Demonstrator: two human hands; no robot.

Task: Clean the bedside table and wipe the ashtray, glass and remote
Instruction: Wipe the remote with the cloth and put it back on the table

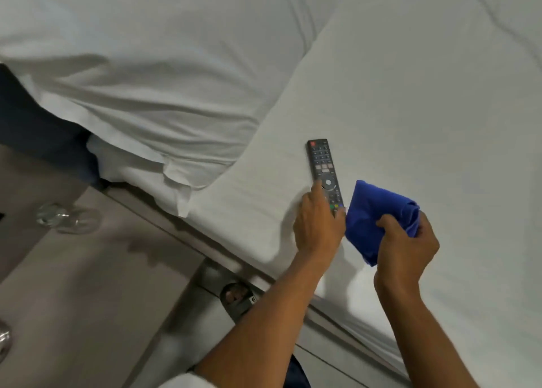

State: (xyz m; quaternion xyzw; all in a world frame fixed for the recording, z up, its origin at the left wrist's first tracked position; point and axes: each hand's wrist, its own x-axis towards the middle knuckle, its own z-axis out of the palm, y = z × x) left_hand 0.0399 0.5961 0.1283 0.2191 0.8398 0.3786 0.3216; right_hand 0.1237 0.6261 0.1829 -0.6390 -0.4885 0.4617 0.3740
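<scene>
A black remote point(322, 167) with coloured buttons lies face up over the white bed sheet, its near end gripped by my left hand point(318, 226). Just to its right, my right hand point(407, 244) is closed on a folded blue cloth point(378, 211), which is beside the remote's lower end. A clear glass object point(69, 219), blurred, stands on the grey-brown bedside table point(88, 285) at the left. I cannot tell whether it is the glass or the ashtray.
The white bed point(410, 109) fills the right and top, with a pillow point(146, 109) at its left. A shiny object point(4, 343) shows at the left edge of the table. My sandalled foot point(237, 298) stands on the floor between table and bed.
</scene>
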